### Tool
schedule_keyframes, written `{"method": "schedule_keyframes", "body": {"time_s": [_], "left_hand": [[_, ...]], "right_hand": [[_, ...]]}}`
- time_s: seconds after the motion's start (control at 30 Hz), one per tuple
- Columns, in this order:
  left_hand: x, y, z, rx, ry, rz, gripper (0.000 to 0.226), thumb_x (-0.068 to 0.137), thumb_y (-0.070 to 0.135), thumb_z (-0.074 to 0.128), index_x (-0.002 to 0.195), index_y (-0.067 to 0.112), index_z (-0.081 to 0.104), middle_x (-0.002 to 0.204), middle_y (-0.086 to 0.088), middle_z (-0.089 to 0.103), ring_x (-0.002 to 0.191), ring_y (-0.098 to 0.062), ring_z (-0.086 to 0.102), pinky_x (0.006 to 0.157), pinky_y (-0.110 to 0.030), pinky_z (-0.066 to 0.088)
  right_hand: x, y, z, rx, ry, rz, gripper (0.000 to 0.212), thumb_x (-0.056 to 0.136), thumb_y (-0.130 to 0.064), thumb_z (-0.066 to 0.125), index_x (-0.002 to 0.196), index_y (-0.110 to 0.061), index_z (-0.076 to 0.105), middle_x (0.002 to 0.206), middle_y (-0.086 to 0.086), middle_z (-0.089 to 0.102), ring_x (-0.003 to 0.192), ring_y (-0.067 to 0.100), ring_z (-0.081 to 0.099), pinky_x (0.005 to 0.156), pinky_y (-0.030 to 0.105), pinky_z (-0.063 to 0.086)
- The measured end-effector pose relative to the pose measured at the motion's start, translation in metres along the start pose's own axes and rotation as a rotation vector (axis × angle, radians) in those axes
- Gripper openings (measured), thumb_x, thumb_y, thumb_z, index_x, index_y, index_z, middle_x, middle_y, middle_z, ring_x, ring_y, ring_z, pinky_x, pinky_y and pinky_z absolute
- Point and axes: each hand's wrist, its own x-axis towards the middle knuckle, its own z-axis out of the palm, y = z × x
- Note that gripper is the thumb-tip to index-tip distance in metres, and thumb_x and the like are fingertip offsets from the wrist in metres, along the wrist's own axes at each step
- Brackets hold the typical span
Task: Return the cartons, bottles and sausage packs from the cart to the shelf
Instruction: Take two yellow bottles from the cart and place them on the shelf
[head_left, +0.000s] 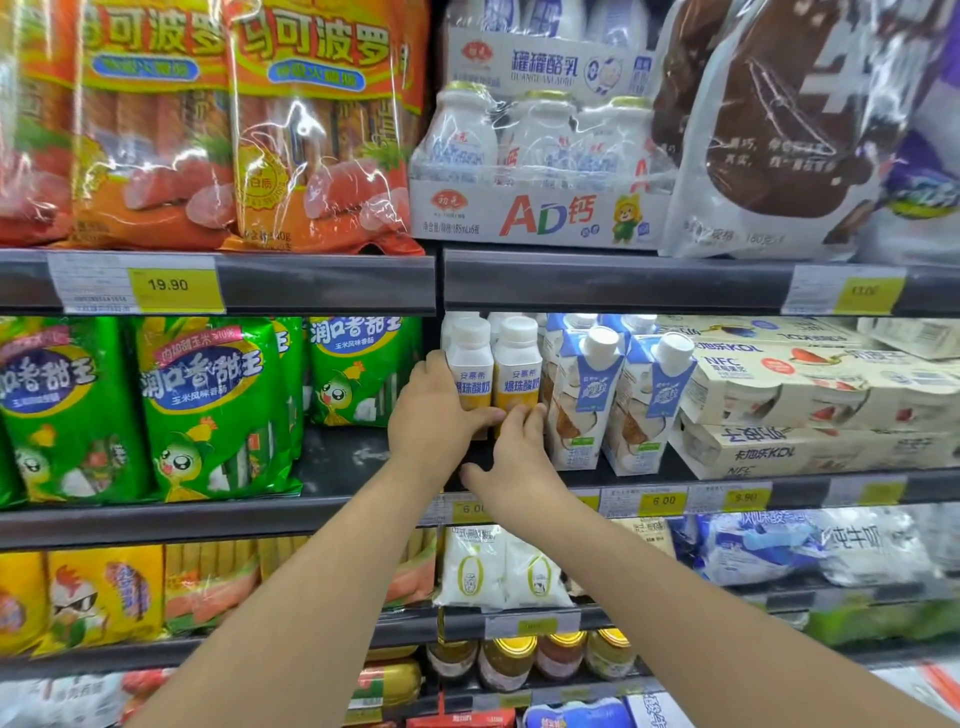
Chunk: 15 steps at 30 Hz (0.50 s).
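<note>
Two bottles: white-capped yellow-banded plastic bottles (470, 364) (517, 364), upright on your shelf (363, 512).
Left hand (434, 415): fingers wrapped round the left bottle.
Right hand (511, 457): fingertips touching the right bottle's base; grip unclear.

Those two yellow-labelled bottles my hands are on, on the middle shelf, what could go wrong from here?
1. The left bottle and right bottle stand close to the shelf's front edge; a nudge from the left hand or right hand might tip one forward off it.
2. The blue-and-white cartons stand right beside the right bottle; pushing it sideways could knock them over.
3. The left hand's grip covers only the bottle's lower part, so the top may wobble.
</note>
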Motion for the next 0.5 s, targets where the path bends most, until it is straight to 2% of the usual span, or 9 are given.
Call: {"method": "schedule_keyframes", "body": {"time_s": [0.27,0.4,0.43,0.5], "left_hand": [[-0.0006,0.0006,0.0005,0.012,0.014,0.007,0.08,0.066,0.057,0.082,0.121,0.011,0.046,0.116,-0.008,0.058,0.107,-0.026,0.06,0.082,-0.042,0.054],[0.0002,-0.0022,-0.0007,0.008,-0.007,0.022,0.079,0.067,0.053,0.083,0.124,0.012,0.046,0.119,-0.007,0.057,0.109,-0.025,0.058,0.083,-0.038,0.049],[0.0009,-0.0028,-0.0012,0.004,-0.013,0.024,0.079,0.067,0.052,0.083,0.124,0.011,0.046,0.119,-0.007,0.057,0.11,-0.025,0.057,0.084,-0.038,0.049],[0.0019,-0.0037,-0.0016,-0.018,-0.025,0.023,0.077,0.067,0.049,0.084,0.124,0.011,0.047,0.12,-0.008,0.057,0.111,-0.026,0.056,0.085,-0.038,0.048]], "right_hand": [[0.0002,-0.0001,0.0007,0.008,-0.011,0.004,0.096,0.096,-0.025,0.059,0.157,-0.008,-0.014,0.159,0.01,-0.035,0.154,0.026,-0.005,0.121,0.034,0.02],[-0.002,0.0017,-0.0003,-0.008,-0.001,-0.008,0.095,0.096,-0.026,0.059,0.157,-0.007,-0.01,0.161,0.011,-0.03,0.154,0.024,-0.01,0.121,0.033,0.014],[-0.0029,0.0024,-0.0008,-0.02,0.002,-0.013,0.092,0.096,-0.026,0.059,0.158,-0.005,-0.006,0.163,0.012,-0.026,0.153,0.024,-0.01,0.122,0.034,0.012],[-0.0069,0.0036,-0.0016,-0.034,0.011,-0.045,0.079,0.093,-0.027,0.061,0.153,-0.004,0.015,0.165,0.014,-0.009,0.153,0.027,0.001,0.123,0.037,0.015]]}}
